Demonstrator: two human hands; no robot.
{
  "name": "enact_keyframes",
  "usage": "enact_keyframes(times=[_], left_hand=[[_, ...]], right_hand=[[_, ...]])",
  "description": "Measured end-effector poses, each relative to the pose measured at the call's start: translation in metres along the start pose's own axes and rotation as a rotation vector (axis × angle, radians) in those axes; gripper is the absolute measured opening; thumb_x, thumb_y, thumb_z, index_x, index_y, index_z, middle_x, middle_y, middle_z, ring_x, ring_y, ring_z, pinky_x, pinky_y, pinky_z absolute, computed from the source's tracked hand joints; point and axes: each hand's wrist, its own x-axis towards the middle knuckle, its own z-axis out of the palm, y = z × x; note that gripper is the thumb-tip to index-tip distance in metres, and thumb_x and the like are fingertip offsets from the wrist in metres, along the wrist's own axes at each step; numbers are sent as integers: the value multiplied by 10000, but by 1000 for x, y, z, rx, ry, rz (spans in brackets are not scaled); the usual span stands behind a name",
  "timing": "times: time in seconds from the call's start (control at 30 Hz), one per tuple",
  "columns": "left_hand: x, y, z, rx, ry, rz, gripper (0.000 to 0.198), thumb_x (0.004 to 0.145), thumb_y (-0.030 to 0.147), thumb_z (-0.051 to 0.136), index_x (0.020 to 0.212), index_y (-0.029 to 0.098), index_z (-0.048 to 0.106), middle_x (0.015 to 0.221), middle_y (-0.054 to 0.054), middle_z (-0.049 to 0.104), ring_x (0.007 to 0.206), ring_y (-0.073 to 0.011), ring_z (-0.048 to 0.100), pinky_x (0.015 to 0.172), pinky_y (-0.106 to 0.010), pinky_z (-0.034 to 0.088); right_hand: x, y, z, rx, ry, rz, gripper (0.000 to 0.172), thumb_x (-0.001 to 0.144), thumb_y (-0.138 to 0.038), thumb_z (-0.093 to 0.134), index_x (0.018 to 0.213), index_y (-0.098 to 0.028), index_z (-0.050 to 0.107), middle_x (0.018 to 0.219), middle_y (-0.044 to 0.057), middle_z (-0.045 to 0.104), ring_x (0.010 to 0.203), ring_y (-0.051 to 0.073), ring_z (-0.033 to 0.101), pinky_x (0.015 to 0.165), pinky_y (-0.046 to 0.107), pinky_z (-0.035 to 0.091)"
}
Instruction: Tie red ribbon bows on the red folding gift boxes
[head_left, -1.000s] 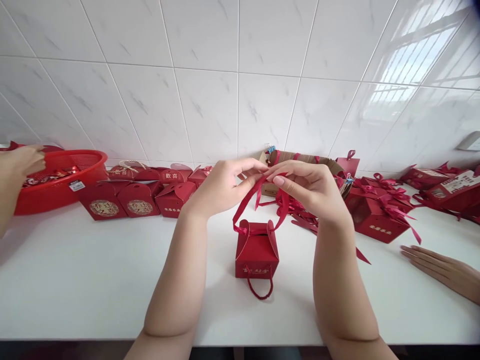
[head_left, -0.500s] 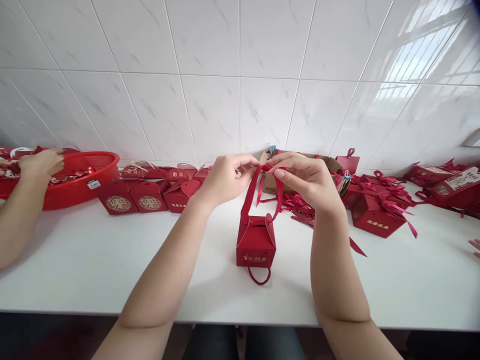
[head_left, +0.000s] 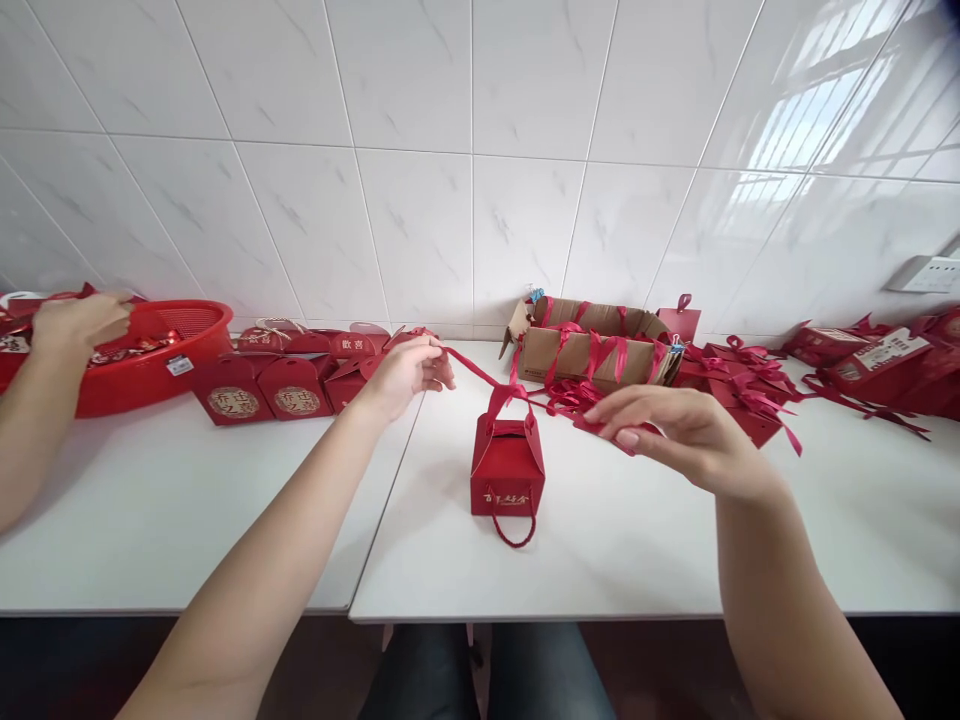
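A small red gift box with gold lettering and a red cord handle stands upright on the white table in front of me. A red ribbon runs through its top and crosses in a knot just above it. My left hand pinches one end of the ribbon, out to the left. My right hand has its fingers closed on the other end, out to the right and lower. Between my hands the ribbon is stretched sideways.
Behind stands a cardboard carton hung with ribbons. Finished-looking boxes with bows sit right of it, more red boxes farther right. At left are several red boxes and a red plastic basket, where another person's hand works.
My hands have moved apart, left and right, and down. The ribbon loop above the box has drawn down into a knot close to its top. The view has shifted slightly right.
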Motion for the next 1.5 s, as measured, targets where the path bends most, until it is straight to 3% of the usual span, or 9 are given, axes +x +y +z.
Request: enact_keyframes(times=[0.13,0.33,0.57,0.77,0.97,1.13,1.27,1.4,1.5], left_hand=[[4,-16,-2,-527,99,-261,103,726,111,475,628,145,482,532,-31,525,447,-133,523,378,-209,398],[1,-42,-5,-795,323,-302,182,785,28,356,669,131,452,529,1,471,425,-52,496,364,-105,397],[5,-76,-14,-866,527,-392,226,822,-33,309,793,108,483,700,-89,595,565,-99,632,410,-110,495],[10,-87,-16,-839,591,-375,224,841,-38,318,758,115,460,707,-95,590,677,-157,686,490,-154,556],[11,-91,-11,-772,656,-244,212,840,-3,339,717,143,431,608,-32,530,733,-179,695,626,-231,601],[13,-91,-11,-693,643,-180,196,827,18,341,714,152,428,643,-44,560,772,-169,687,698,-250,593],[10,-89,-13,-583,567,-184,159,826,57,383,721,143,467,806,-103,627,812,-184,676,725,-300,583],[-1,-85,-7,-404,445,-199,57,754,128,609,811,130,605,982,-131,637,851,-211,652,757,-344,553],[-14,-80,4,-159,298,-40,224,663,127,727,871,186,670,1096,-76,635,1070,-201,581,930,-289,461]], right_hand=[[-28,11,3,106,-25,78,149,864,-168,582,874,-241,711,924,56,693,854,169,635,706,281,532],[-73,31,13,247,40,267,156,876,-226,564,892,-209,718,799,71,670,597,145,607,576,293,518],[-120,38,23,251,134,467,204,834,-339,595,787,-199,735,704,83,655,437,125,501,410,275,435],[-149,44,45,255,349,598,202,777,-391,645,721,-222,741,671,65,662,356,75,365,383,268,363],[-156,43,65,293,482,606,185,729,-401,689,655,-237,731,609,79,636,543,201,575,487,314,468],[-152,36,68,311,576,603,184,718,-409,703,636,-244,719,597,72,622,560,201,570,540,339,485],[-141,43,60,328,596,599,179,777,-400,653,733,-236,709,678,60,622,509,155,528,570,349,502],[-116,57,43,266,672,616,261,801,-470,616,874,-228,679,875,81,655,783,224,650,782,398,529],[-90,59,34,-127,764,676,454,770,-499,637,1146,-249,592,1185,117,580,1073,295,583,887,460,487]])
